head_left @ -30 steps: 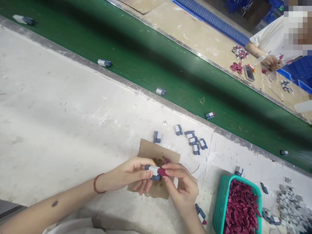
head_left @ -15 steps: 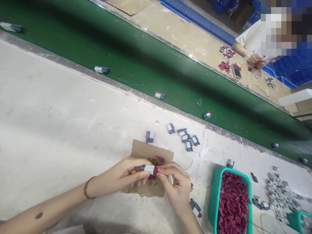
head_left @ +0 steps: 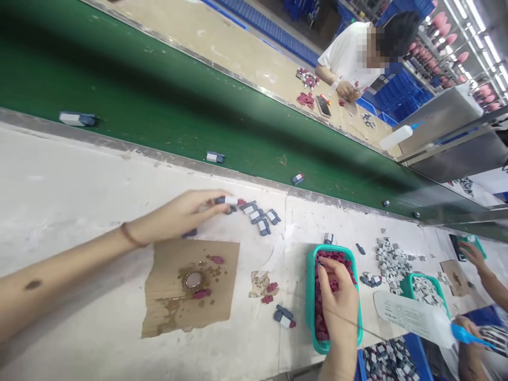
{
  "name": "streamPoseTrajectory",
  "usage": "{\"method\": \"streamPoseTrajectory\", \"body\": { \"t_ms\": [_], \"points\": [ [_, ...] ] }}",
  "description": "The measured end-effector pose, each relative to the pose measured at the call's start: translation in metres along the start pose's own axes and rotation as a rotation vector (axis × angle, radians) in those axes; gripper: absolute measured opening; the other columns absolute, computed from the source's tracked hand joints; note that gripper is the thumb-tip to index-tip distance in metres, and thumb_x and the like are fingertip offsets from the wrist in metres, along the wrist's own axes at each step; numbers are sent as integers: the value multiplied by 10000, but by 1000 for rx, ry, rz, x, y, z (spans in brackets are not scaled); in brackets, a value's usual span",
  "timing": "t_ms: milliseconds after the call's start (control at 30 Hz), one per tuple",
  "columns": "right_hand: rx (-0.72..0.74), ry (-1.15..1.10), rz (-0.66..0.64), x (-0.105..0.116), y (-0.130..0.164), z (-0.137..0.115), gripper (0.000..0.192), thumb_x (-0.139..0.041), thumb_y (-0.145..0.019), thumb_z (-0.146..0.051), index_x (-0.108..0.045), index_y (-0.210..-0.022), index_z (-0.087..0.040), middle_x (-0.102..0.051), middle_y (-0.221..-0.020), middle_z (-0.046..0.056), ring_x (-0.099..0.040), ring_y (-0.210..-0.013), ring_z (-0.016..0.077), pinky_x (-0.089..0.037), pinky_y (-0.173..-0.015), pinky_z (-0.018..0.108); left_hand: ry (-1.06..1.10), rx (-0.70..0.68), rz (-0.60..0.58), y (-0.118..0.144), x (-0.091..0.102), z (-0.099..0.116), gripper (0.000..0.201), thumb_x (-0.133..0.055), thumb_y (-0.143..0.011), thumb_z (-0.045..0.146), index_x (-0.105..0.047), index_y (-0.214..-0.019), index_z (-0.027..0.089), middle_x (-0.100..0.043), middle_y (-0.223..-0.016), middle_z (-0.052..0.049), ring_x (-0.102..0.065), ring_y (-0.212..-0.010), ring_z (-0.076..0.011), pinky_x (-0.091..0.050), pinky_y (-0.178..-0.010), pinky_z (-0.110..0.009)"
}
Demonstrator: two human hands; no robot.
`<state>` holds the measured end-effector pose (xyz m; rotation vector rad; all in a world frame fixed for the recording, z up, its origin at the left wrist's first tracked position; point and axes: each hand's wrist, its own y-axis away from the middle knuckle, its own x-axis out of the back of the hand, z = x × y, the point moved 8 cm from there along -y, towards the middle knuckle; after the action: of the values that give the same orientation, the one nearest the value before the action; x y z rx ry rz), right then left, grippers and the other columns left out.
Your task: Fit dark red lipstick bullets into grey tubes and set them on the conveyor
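Observation:
In the head view my left hand (head_left: 200,209) is closed on a small blue-and-white plastic part (head_left: 230,200) with a maroon tip. It holds the part just above the table, beside several similar blue-and-white parts (head_left: 257,216). My right hand (head_left: 337,283) is over a green basket (head_left: 311,312) full of small maroon pieces (head_left: 322,317). Its fingers are curved and apart, with the tips at the pieces; nothing shows between them. A torn cardboard sheet (head_left: 166,286), wet with brownish liquid, lies below my left hand. On it are a round cap-like dish (head_left: 193,280) and two maroon pieces (head_left: 201,294).
A green conveyor belt (head_left: 159,116) crosses beyond the table, carrying spaced-out parts. Right of the basket are a heap of grey pieces (head_left: 391,259), a glue-like bottle (head_left: 413,312) and a blue bin (head_left: 424,360). A co-worker (head_left: 349,58) sits across the belt; another person's hands show at right.
My left hand has carried the part from above the cardboard forward to the group of parts. My right hand has let go of its maroon tip and moved right, over the basket. The view has shifted right.

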<state>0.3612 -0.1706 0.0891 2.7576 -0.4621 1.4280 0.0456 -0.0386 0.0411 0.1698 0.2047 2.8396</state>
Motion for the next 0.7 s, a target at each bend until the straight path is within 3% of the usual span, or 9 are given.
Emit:
{"method": "streamPoseTrajectory", "body": {
  "t_ms": [67, 100, 200, 300, 467, 633, 700],
  "points": [
    [-23, 99, -109, 3, -1, 24, 199, -567, -874, -300, -691, -999, -208, -710, -995, 97, -648, -927, 272, -524, -811, 418, -411, -263, 15, -33, -1, 17, 263, -582, -875, 372, -721, -967, 168, -694, -1010, -85, -580, -989, -295, -434, -902, -339],
    [-19, 119, -161, 1, 0, 32, 205, -560, -868, -290, -690, -1002, -204, -708, -981, 94, -652, -897, 268, -530, -782, 406, -461, -302, 44, -51, -1, 17, 270, -555, -881, 360, -714, -972, 161, -674, -1050, -102, -549, -1047, -312, -397, -971, -392],
    [16, 149, -227, -5, 1, 42, 212, -533, -848, -257, -686, -987, -208, -699, -944, 77, -658, -830, 252, -538, -719, 379, -679, -358, 169, -98, 2, 10, 308, -470, -922, 330, -704, -1028, 161, -608, -1164, -132, -451, -1174, -325, -320, -1059, -469],
    [30, 160, -230, -11, -3, 43, 192, -537, -814, -254, -689, -926, -222, -705, -883, 65, -663, -807, 259, -539, -722, 387, -760, -332, 222, -127, 5, -2, 329, -476, -918, 328, -699, -1067, 137, -545, -1242, -175, -371, -1245, -360, -270, -1083, -523],
    [-28, 106, -196, -13, -12, 48, 179, -536, -799, -283, -694, -844, -212, -738, -842, 97, -691, -792, 280, -540, -734, 398, -796, -299, 209, -127, 17, -11, 406, -614, -816, 336, -642, -1172, 143, -536, -1230, -178, -414, -1182, -383, -316, -1037, -539],
    [-139, 37, -150, -6, -13, 49, 299, -510, -829, -385, -713, -929, -191, -751, -951, 117, -694, -753, 260, -542, -697, 383, -725, -260, 176, -111, 28, -7, 232, -595, -790, 328, -683, -925, 161, -627, -1024, -137, -523, -1051, -340, -390, -979, -451],
    [-142, -14, -87, 2, -13, 42, 311, -520, -822, -412, -715, -916, -188, -747, -948, 113, -688, -787, 260, -539, -708, 373, -674, -246, 188, -102, 30, -3, 250, -542, -814, 370, -664, -881, 163, -646, -997, -127, -555, -1007, -319, -420, -934, -419]
  ]
}}
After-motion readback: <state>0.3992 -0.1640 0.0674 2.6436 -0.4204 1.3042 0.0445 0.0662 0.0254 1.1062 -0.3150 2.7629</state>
